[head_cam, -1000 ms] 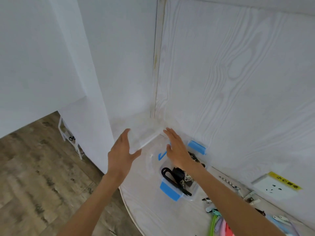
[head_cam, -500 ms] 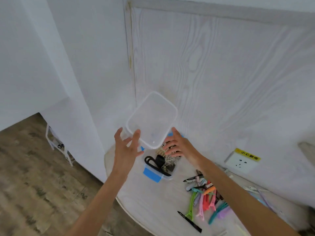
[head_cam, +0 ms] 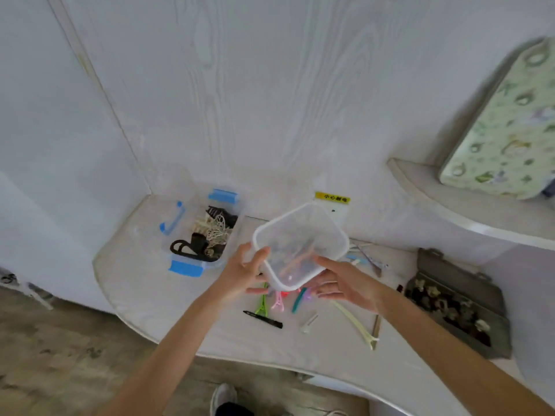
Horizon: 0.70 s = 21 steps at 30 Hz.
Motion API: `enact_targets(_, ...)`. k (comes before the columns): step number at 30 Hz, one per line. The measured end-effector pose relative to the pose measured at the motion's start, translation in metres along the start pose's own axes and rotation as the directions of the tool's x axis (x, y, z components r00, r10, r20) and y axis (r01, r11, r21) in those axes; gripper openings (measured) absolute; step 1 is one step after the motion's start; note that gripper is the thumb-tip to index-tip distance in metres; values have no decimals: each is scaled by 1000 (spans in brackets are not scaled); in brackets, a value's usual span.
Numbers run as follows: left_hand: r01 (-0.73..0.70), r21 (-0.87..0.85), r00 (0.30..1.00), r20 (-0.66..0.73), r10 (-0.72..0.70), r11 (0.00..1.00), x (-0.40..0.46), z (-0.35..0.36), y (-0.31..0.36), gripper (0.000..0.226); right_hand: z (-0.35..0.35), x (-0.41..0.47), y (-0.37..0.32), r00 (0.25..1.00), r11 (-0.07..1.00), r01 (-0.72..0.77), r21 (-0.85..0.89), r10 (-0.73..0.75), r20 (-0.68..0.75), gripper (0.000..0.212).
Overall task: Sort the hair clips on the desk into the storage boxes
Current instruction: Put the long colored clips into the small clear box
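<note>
Both hands hold a clear, lidless storage box [head_cam: 300, 235] in the air over the white desk [head_cam: 144, 283]. My left hand [head_cam: 240, 273] grips its near left corner, and my right hand [head_cam: 345, 283] grips its near right side from below. Under the box, loose hair clips lie on the desk: a green clip [head_cam: 261, 306], a pink clip [head_cam: 277, 302], a teal clip [head_cam: 298, 300], a black clip [head_cam: 263, 315], a white clip [head_cam: 309, 322] and a long yellow clip [head_cam: 357, 325]. Further clips show blurred through the box.
At the back left stands an open box with blue latches [head_cam: 186, 267], holding black and beige clips. An open grey case [head_cam: 462, 283] of small clips sits at the right. A curved shelf [head_cam: 456, 202] carries a green patterned item [head_cam: 510, 130]. A wall socket [head_cam: 332, 202] is behind.
Both hands have carried the clear box right and down from the back left corner to above the loose clips. My view has swung right, bringing the grey case and shelf into sight.
</note>
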<state>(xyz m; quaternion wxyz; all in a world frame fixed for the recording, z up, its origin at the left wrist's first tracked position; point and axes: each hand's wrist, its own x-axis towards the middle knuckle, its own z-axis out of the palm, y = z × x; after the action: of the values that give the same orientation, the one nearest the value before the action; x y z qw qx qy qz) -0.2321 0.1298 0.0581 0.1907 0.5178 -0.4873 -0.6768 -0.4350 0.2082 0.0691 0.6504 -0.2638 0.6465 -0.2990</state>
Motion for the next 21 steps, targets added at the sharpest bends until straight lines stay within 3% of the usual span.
enact_targets(4, 173, 112, 963, 190, -192, 979, 4, 29, -27, 42, -22, -26, 52, 987, 989, -136, 53, 140, -75, 55)
enact_targets(7, 143, 189, 941, 278, -192, 972, 8, 50, -42, 45, -25, -42, 76, 975, 975, -113, 191, 146, -167, 55)
enact_targets(10, -163, 383, 898, 440, -24, 909, 7, 65, -49, 96, -23, -54, 87, 966, 900, -21, 435, 130, -223, 54)
enact_targets(12, -345, 351, 836, 536, 115, 870, 8, 74, -49, 114, -20, -59, 86, 961, 822, 58, 566, 108, -255, 50)
enact_targets(17, -553, 254, 814, 369, 449, 793, 21, 85, -34, 100, -6, -56, 70, 873, 740, 225, 634, 136, -468, 39)
enact_targets(21, -579, 312, 809, 336, 482, 754, 19, 88, -26, 101, 4, -43, 60, 692, 818, 287, 499, 183, -698, 43)
